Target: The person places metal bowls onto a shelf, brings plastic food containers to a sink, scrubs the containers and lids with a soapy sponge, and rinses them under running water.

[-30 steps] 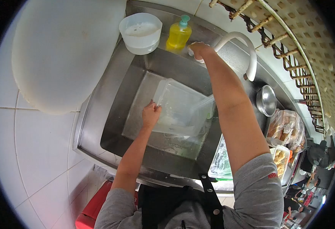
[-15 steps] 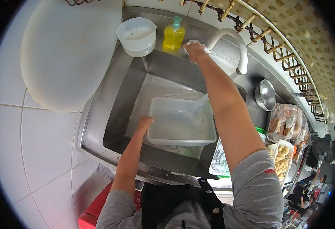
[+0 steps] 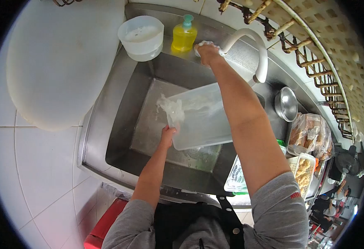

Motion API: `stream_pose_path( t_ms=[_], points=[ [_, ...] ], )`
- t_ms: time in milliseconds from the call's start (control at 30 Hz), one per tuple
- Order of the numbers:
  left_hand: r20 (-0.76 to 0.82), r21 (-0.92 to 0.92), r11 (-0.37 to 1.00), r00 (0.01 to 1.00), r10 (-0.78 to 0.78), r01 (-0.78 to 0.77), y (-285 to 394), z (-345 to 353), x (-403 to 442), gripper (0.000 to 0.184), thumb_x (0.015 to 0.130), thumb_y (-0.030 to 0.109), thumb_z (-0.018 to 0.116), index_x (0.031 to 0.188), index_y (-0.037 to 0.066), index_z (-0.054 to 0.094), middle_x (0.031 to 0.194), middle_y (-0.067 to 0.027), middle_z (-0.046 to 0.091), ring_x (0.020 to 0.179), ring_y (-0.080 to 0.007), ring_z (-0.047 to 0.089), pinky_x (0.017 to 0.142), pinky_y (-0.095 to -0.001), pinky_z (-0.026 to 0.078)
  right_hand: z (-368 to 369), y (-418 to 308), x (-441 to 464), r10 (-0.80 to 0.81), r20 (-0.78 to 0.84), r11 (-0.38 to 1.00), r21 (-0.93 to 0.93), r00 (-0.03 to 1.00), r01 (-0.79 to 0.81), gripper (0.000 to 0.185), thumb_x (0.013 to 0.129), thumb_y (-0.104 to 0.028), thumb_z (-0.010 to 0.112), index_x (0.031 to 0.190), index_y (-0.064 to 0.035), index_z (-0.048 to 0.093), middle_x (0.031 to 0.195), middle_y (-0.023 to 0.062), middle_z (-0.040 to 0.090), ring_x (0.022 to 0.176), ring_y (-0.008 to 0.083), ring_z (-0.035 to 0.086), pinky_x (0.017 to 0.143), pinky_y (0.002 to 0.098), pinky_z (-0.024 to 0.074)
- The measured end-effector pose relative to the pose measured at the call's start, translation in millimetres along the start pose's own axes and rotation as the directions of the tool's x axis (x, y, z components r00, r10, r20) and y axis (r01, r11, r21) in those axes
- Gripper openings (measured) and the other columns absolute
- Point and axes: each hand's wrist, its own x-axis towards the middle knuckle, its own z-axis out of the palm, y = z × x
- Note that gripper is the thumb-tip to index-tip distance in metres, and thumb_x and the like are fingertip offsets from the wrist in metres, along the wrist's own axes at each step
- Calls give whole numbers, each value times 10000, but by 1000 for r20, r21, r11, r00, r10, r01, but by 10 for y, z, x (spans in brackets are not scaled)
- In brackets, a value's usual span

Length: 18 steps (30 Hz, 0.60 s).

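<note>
My left hand (image 3: pixel 168 136) is closed on the near-left rim of a clear plastic tub (image 3: pixel 202 120) inside the steel sink (image 3: pixel 121 124). The tub is tilted, and water (image 3: pixel 172 108) pours over its far-left corner into the basin. My right hand (image 3: pixel 209 54) is on the back ledge, between the yellow soap bottle (image 3: pixel 184 36) and the white curved faucet (image 3: pixel 260 50). Its fingers press on a white, sudsy cloth (image 3: pixel 198 47), which is mostly covered by the hand. My right forearm hides the right end of the tub.
A white plastic bowl (image 3: pixel 140 41) with liquid stands at the sink's back-left corner. At right are a metal bowl (image 3: pixel 286 103), bagged food (image 3: pixel 310 135), a white basket (image 3: pixel 301 170) and a green-edged container (image 3: pixel 238 176). A rusty rack (image 3: pixel 306 58) overhangs the back right.
The tub has gone from lying level to tilted leftward, and water now spills out. My left hand has shifted right with its rim. My right hand stays by the faucet.
</note>
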Motion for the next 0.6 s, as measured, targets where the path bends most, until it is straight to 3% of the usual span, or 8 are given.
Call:
stream_pose_path(
  t_ms=[133, 200, 333, 400, 467, 500, 533, 600],
  points=[
    [-30, -66, 993, 994, 101, -103, 145, 39, 120, 200, 720, 57, 578, 907, -14, 593, 855, -18, 595, 718, -136, 563, 681, -289, 445, 10, 11, 68, 23, -21, 1000, 16, 1000, -23, 638, 711, -67, 717, 1292, -216, 499, 1327, 95, 484, 1233, 328, 462, 938, 541, 425],
    [-147, 156, 957, 952, 268, -245, 362, -11, 96, 96, 733, 31, 563, 821, 2, 585, 828, 6, 572, 672, -109, 535, 638, -270, 432, 20, 12, 66, 33, -19, 999, 11, 999, -33, 618, 714, -76, 717, 1279, -216, 508, 1316, 90, 491, 1229, 326, 464, 934, 539, 426],
    [-86, 331, 831, 862, 499, -447, 893, -102, -77, 36, 730, -37, 532, 729, -1, 540, 942, -24, 647, 631, -100, 489, 601, -250, 412, 104, -55, 1, 76, -176, 997, 30, 981, -72, 538, 750, -100, 686, 1247, -215, 514, 1251, 84, 519, 1171, 323, 492, 904, 517, 444],
    [32, 749, 436, 685, 728, -499, 1253, 18, -438, 120, 710, -107, 505, 660, -16, 446, 1168, -97, 649, 707, -140, 593, 610, -239, 407, 259, -130, -20, 119, -255, 993, 20, 960, -117, 499, 776, -111, 659, 1240, -220, 513, 1219, 82, 534, 1139, 323, 507, 880, 507, 456],
    [118, 771, 311, 605, 787, -556, 1452, 65, -694, 157, 689, -123, 507, 645, -16, 401, 1252, -126, 592, 836, -197, 625, 666, -251, 443, 407, -221, -70, 216, -501, 976, 89, 838, -198, 403, 834, -145, 573, 1223, -232, 507, 1130, 86, 569, 1083, 327, 526, 831, 500, 471],
    [203, 779, 187, 522, 828, -599, 1534, 82, -808, 200, 669, -138, 509, 631, -16, 356, 1336, -156, 536, 965, -254, 658, 722, -263, 479, 448, -247, -89, 217, -505, 976, 97, 835, -195, 403, 834, -145, 573, 1223, -232, 507, 1130, 86, 569, 1083, 327, 526, 831, 500, 471],
    [205, 782, 179, 518, 831, -597, 1604, 96, -905, 200, 669, -138, 509, 631, -16, 356, 1336, -156, 536, 965, -254, 658, 722, -263, 479, 504, -249, -101, 216, -555, 975, 83, 803, -205, 374, 850, -153, 540, 1213, -235, 504, 1102, 87, 580, 1068, 329, 529, 810, 501, 474],
    [508, 771, -283, 284, 813, -570, 1703, 129, -1087, 234, 637, -163, 501, 640, -8, 324, 1321, -186, 531, 1185, -366, 545, 904, -343, 499, 628, -232, -75, 218, -628, 975, 103, 747, -198, 343, 871, -163, 496, 1205, -243, 491, 1052, 101, 601, 1053, 345, 539, 834, 526, 463]
  ],
)
